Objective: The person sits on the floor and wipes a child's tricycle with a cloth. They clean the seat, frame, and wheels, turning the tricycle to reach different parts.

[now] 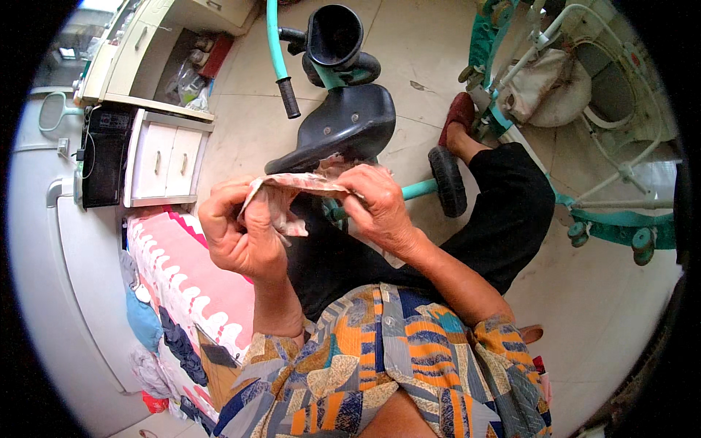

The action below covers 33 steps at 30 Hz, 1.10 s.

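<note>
A thin, crumpled whitish cloth [283, 207] with reddish-pink marks is stretched between my two hands, over my lap. My left hand [244, 232] is closed on its left end, fingers curled behind and thumb in front. The right end is pinched between the thumb and fingers of my right hand [377, 204]. The cloth's upper edge runs taut from hand to hand, while a loose flap hangs below it near my left thumb. Just beyond my hands is the black seat [343, 120] of a child's tricycle.
The tricycle's teal handlebar [274, 44] and black wheel [447, 182] stand near my legs. At right is a white and teal wheeled frame [584, 109] with a cloth bag. A pink bedspread [193, 274], white cabinet [166, 157] and pale fridge [80, 270] line the left.
</note>
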### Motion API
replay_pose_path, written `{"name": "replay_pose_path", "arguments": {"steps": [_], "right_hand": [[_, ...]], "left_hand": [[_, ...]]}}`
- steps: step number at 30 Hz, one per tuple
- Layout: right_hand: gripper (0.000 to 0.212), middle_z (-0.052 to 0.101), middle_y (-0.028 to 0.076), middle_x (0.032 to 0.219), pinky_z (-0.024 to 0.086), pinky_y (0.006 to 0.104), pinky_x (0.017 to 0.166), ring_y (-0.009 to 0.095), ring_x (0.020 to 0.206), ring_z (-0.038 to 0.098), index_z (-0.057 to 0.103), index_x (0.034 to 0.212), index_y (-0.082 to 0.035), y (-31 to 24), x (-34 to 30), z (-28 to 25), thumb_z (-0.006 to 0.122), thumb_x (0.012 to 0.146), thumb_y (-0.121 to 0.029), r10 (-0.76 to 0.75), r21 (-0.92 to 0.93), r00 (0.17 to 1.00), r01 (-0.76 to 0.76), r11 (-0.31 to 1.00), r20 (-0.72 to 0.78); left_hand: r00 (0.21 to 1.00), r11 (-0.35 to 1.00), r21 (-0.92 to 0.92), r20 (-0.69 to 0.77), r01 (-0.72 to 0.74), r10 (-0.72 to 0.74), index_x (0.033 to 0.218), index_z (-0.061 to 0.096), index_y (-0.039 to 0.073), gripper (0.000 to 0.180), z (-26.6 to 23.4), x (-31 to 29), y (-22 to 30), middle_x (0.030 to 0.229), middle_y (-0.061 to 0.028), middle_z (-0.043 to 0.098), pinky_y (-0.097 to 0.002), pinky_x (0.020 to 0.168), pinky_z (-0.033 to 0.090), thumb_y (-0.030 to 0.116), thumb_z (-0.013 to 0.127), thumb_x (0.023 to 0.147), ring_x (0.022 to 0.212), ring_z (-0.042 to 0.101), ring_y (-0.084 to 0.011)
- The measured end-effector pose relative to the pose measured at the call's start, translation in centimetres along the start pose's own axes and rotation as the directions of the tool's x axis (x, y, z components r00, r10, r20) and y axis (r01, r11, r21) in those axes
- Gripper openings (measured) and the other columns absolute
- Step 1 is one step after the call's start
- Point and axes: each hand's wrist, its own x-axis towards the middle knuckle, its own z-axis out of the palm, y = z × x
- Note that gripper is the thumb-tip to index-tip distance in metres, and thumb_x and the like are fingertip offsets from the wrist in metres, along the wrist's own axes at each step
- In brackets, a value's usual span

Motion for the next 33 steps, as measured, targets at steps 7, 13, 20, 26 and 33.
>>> {"name": "replay_pose_path", "arguments": {"steps": [7, 13, 20, 26, 33], "right_hand": [[0.015, 0.067, 0.017, 0.081, 0.052, 0.0328, 0.068, 0.022, 0.074, 0.067, 0.065, 0.095, 0.002, 0.6, 0.7, -2.1, 0.059, 0.084, -0.005, 0.294, 0.222, 0.951, -0.309, 0.925, 0.097], [0.017, 0.068, 0.015, 0.077, 0.051, 0.0312, 0.067, 0.015, 0.070, 0.064, 0.067, 0.095, 0.002, 1.1, 2.5, -1.3, 0.062, 0.083, -0.009, 0.407, 0.310, 0.898, -0.440, 0.843, 0.168], [0.017, 0.067, 0.013, 0.073, 0.050, 0.0311, 0.063, 0.014, 0.066, 0.063, 0.068, 0.096, 0.000, 2.7, 0.2, -1.8, 0.061, 0.084, -0.010, 0.505, 0.248, 0.840, -0.542, 0.803, 0.200], [0.017, 0.063, 0.008, 0.073, 0.048, 0.0286, 0.062, 0.011, 0.067, 0.059, 0.067, 0.098, 0.001, 3.4, 0.1, -1.4, 0.061, 0.086, -0.010, 0.478, 0.221, 0.822, -0.551, 0.804, 0.310], [0.019, 0.063, 0.001, 0.081, 0.048, 0.0246, 0.069, 0.007, 0.076, 0.057, 0.066, 0.102, 0.002, 4.0, -1.9, -3.2, 0.059, 0.088, -0.009, 0.612, 0.193, 0.743, -0.665, 0.721, 0.273]], "left_hand": [[0.989, 0.943, 0.333, 0.135, 0.013, -0.061, 0.094, 0.062, 0.000, 0.009, -4.4, 3.7, -3.0, 0.086, 0.0001, 0.059, -0.0207, 0.071, 0.046, -0.001, 0.066, 0.086, 0.076, 0.055, -0.0070], [0.868, 0.712, 0.605, 0.496, -0.356, 0.013, 0.120, 0.060, 0.001, 0.038, -1.5, 9.0, -8.7, 0.110, -0.0184, 0.065, -0.0383, 0.086, 0.050, 0.012, 0.070, 0.084, 0.098, 0.064, -0.0315], [0.852, 0.833, 0.546, 0.473, -0.083, -0.225, 0.115, 0.062, -0.001, 0.043, 0.8, -0.3, -7.4, 0.112, -0.0170, 0.063, -0.0411, 0.090, 0.044, 0.023, 0.073, 0.082, 0.102, 0.059, -0.0345], [0.802, 0.678, 0.585, 0.597, -0.444, 0.010, 0.112, 0.059, 0.002, 0.041, 1.6, -0.7, -10.0, 0.089, -0.0112, 0.059, -0.0410, 0.071, 0.044, 0.032, 0.068, 0.085, 0.081, 0.057, -0.0299], [0.876, 0.879, 0.355, 0.466, -0.317, 0.128, 0.095, 0.068, 0.002, 0.038, 1.8, -0.5, -11.1, 0.084, -0.0121, 0.064, -0.0367, 0.067, 0.047, 0.035, 0.049, 0.099, 0.074, 0.061, -0.0290]]}}
